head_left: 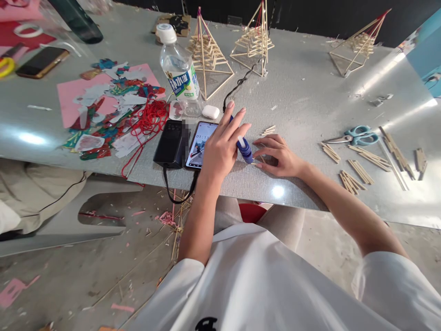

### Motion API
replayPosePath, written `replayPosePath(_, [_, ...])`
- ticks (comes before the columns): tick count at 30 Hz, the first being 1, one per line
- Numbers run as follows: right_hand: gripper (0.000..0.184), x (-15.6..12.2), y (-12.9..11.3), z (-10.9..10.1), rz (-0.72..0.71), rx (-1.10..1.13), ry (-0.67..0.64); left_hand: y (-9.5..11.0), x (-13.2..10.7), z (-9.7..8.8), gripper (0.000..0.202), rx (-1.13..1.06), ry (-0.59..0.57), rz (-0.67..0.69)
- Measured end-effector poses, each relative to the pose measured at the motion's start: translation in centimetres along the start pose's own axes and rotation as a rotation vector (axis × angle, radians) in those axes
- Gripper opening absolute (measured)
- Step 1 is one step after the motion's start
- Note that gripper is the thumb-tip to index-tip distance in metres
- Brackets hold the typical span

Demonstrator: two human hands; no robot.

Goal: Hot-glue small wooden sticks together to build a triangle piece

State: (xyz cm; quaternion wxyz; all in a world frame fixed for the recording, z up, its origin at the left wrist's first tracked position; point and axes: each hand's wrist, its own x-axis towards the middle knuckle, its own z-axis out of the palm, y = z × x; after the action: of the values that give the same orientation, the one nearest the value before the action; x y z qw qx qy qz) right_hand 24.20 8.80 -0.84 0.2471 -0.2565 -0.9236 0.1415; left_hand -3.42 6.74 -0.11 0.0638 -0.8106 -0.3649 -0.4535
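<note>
My left hand [222, 147] holds a small blue bottle [244, 151], which looks like glue, tilted with its narrow end toward my right hand. Part of the bottle is hidden under my fingers. Close by on the right, my right hand [280, 156] rests at the table edge with its fingers curled. Between its thumb and fingertips it pinches a thin wooden stick [255, 163], mostly hidden, whose end meets the bottle's tip. A few short sticks [269, 130] lie just beyond the right fingertips. Left of my left hand lies a lit phone [197, 154].
A black power bank [168, 145], a water bottle [181, 76] and a white earbud case [211, 111] stand left. Stick pyramids [210, 59] line the back. Scissors [354, 135] and stick bundles [360, 171] lie right. Red string [151, 117] and scraps [103, 105] lie far left.
</note>
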Motion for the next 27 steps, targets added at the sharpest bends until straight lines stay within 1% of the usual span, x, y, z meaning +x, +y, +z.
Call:
replayPosePath(7, [0.034,0.04,-0.03,-0.05,0.029,0.018,-0.012,-0.15,0.05,0.12,0.063,0.009,0.02,0.008])
replayPosePath(11, [0.034,0.01,0.01,-0.02,0.023,0.017,-0.009,-0.17,0.09,0.06,0.059,0.012,0.037,0.02])
replayPosePath(15, [0.034,0.0,0.06,0.01,0.01,0.002,-0.004,-0.23,0.09,0.06,0.059,0.03,0.028,0.013])
replayPosePath(20, [0.033,0.02,0.05,-0.04,0.014,0.016,-0.009,-0.38,0.01,0.28,0.067,-0.028,-0.016,-0.004])
replayPosePath(27, [0.033,0.06,-0.08,-0.13,0.033,0.023,-0.017,0.0,0.12,0.02,0.067,-0.016,-0.04,-0.009])
